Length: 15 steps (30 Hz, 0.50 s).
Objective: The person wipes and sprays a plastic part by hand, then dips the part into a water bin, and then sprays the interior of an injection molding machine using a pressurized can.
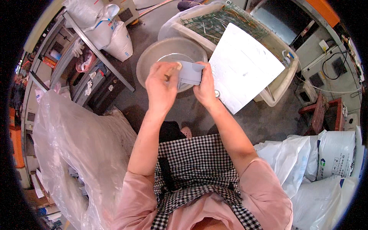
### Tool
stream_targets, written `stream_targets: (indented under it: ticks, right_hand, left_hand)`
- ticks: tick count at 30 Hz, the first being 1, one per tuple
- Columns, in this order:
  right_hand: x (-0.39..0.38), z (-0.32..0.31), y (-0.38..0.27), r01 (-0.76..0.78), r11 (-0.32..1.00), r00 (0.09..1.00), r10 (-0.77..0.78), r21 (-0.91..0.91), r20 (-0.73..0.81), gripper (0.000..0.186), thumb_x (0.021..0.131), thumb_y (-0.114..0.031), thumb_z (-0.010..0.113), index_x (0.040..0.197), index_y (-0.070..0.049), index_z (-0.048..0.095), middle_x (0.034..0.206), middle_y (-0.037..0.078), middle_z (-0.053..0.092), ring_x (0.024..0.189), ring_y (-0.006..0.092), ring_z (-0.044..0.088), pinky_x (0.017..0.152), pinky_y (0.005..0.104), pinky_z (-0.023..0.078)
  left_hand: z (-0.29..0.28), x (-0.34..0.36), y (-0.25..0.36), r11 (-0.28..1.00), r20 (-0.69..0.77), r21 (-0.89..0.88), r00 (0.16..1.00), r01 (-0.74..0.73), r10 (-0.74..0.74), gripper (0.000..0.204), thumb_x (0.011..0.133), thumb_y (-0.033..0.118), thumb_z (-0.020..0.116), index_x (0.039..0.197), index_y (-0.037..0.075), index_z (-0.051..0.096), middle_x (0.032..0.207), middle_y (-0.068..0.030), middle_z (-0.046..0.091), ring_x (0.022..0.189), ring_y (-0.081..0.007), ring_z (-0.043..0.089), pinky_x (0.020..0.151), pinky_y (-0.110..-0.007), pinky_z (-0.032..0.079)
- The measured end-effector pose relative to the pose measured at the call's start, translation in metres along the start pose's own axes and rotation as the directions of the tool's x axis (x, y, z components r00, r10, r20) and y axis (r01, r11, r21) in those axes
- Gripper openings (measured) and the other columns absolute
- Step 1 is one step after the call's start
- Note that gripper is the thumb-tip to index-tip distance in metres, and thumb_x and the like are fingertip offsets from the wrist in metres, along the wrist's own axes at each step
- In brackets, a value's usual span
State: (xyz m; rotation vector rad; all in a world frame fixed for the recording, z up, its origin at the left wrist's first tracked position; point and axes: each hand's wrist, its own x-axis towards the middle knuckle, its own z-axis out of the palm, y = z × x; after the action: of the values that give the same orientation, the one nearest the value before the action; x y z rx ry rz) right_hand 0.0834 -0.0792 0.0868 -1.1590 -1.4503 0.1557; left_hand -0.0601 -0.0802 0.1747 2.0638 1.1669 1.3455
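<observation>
A small light-grey plastic part [191, 73], box-like with a straight lower edge, is held up over a round basin [145, 63]. My right hand [206, 85] grips its right end, thumb and fingers closed on it. At the part's left end is my left hand [161, 82], its fingers curled and smeared by motion. A small yellowish spot shows by its fingertips, too blurred to name. Whether the left hand holds anything is unclear. A large white sheet [245, 67] lies right of my right hand, resting across a big pale tub [281, 97].
Green netting [218, 25] fills part of the tub. White sacks [119, 42] stand by a metal rack [97, 53] at the far left. Clear plastic wrapping [73, 142] bulges at near left, white bags [335, 153] at near right. Behind them stands a reddish stool [322, 113].
</observation>
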Motion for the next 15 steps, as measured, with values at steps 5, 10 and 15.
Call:
stream_targets:
  ticks: [5,10,15]
  right_hand:
    - [0.0,-0.001,-0.01,0.065,0.994,0.998,-0.063,-0.083,0.02,0.058,0.059,0.017,0.055,0.112,0.0,0.042,0.105,0.021,0.044,0.101,0.0403,0.045,0.086,0.0435,0.041]
    - [-0.002,-0.002,-0.007,0.056,0.974,0.998,-0.057,-0.219,-0.002,0.05,0.066,0.008,0.057,0.114,0.001,0.042,0.105,0.02,0.044,0.099,0.0408,0.043,0.088,0.0457,0.039]
    - [-0.001,0.0,-0.002,0.053,0.952,0.998,-0.057,-0.302,-0.006,0.043,0.071,0.005,0.053,0.112,0.001,0.043,0.104,0.02,0.044,0.096,0.0407,0.043,0.088,0.0475,0.037]
  left_hand:
    - [0.027,-0.009,0.008,0.931,-0.067,0.283,0.964,-0.23,0.258,0.023,0.072,-0.004,0.062,0.095,0.0,0.062,0.096,-0.015,0.055,0.088,-0.0319,0.055,0.077,-0.038,0.047]
    - [0.043,-0.021,0.007,0.913,-0.028,0.331,0.965,-0.238,0.262,0.025,0.07,-0.006,0.061,0.095,-0.003,0.061,0.093,-0.0157,0.054,0.088,-0.0333,0.052,0.076,-0.04,0.045]
    - [0.048,-0.017,0.003,0.924,-0.083,0.295,0.957,-0.244,0.279,0.025,0.07,-0.007,0.059,0.095,-0.004,0.061,0.093,-0.0166,0.054,0.088,-0.0333,0.051,0.077,-0.04,0.044]
